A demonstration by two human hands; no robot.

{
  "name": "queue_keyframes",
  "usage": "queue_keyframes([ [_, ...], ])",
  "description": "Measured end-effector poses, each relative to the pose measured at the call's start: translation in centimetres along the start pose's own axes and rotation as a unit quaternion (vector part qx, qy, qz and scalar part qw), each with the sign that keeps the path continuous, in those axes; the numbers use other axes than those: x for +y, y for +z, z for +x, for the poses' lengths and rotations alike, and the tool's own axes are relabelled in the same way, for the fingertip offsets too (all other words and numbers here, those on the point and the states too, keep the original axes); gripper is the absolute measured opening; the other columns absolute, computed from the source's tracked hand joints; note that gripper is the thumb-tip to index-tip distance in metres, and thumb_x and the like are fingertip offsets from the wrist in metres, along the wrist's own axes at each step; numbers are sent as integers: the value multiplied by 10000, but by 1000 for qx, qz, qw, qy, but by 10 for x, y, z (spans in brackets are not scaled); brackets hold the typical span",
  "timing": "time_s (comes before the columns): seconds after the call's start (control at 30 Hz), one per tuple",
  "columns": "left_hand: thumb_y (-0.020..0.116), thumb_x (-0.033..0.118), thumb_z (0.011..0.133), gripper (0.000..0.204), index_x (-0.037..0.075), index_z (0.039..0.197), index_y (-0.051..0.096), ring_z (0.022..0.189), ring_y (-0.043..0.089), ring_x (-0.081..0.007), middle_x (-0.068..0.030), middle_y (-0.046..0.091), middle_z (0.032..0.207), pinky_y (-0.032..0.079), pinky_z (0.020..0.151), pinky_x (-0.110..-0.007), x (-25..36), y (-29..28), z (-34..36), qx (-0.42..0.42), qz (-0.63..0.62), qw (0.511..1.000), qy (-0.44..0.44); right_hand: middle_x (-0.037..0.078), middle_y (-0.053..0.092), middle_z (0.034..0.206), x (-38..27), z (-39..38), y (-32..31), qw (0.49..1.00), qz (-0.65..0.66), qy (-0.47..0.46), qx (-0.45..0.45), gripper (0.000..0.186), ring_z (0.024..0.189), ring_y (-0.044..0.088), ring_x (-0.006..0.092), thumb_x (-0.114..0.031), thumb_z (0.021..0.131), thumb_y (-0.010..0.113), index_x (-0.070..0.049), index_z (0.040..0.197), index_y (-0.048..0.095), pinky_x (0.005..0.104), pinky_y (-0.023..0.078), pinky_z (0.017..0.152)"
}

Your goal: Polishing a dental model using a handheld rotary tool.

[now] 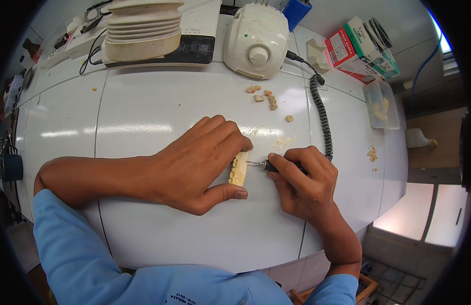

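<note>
My left hand [200,168] grips a pale yellow dental cast [239,170] upright on the white tiled tabletop [159,229], fingers over its far end and thumb at the near end. My right hand [304,180] is closed on a black rotary handpiece [271,165], whose thin metal bit points left to the cast's right side; whether it touches is hard to tell. Pale shavings [281,142] lie just beyond the handpiece. A black coiled cord [322,112] runs from behind my right hand to a white control box [255,40] with a dial.
Small cast pieces [272,101] lie beyond my hands. A stacked cream object [143,48] on a pale-and-black device stands at the back left, boxes [347,48] at the back right. A plastic container [380,104] and scattered bits [372,154] are at the right; a dark pot [11,165] is far left.
</note>
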State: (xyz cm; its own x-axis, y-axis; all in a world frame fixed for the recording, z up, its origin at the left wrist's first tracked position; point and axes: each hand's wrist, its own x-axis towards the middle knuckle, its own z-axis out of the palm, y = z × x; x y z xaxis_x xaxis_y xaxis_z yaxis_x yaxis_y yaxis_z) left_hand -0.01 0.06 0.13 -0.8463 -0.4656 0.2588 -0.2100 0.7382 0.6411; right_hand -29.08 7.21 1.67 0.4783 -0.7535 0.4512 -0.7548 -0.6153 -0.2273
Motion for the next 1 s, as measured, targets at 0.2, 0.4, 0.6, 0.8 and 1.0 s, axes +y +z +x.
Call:
queue_keyframes([
  [0.2,911,354,964,689,-79,1421,631,1154,597,-401,-237,639,1303,486,1018,-517,1,0,1,-2,-4,1000,-3,12,696,927,2,0,0,1000,-7,-1,0,397,761,634,185,-94,758,968,-123,1146,892,356,457,616],
  [0.4,912,353,964,689,-79,1422,630,1154,596,-397,-238,639,1297,485,1010,-514,-1,1,0,2,-2,1000,1,12,697,928,1,1,0,1000,-5,-2,2,397,757,632,187,-86,760,960,-122,1149,894,355,459,618],
  [0.6,913,355,962,695,-81,1423,629,1154,596,-396,-235,638,1293,485,1008,-515,0,0,0,2,-2,1000,0,13,701,926,1,0,-1,1000,-4,-3,-1,399,753,627,186,-86,760,965,-122,1151,895,349,461,620],
  [0.8,916,359,955,700,-79,1421,631,1145,597,-394,-231,641,1292,483,1005,-514,-1,2,1,9,0,1000,6,14,702,927,2,0,0,1000,-4,-6,3,399,758,630,186,-93,763,969,-121,1153,893,352,460,617],
  [1.0,920,357,951,698,-73,1420,633,1138,595,-394,-226,642,1290,483,1001,-512,-1,1,1,6,1,1000,1,12,704,932,1,0,0,1000,-8,-6,0,405,765,637,189,-104,767,973,-122,1163,891,354,465,623],
])
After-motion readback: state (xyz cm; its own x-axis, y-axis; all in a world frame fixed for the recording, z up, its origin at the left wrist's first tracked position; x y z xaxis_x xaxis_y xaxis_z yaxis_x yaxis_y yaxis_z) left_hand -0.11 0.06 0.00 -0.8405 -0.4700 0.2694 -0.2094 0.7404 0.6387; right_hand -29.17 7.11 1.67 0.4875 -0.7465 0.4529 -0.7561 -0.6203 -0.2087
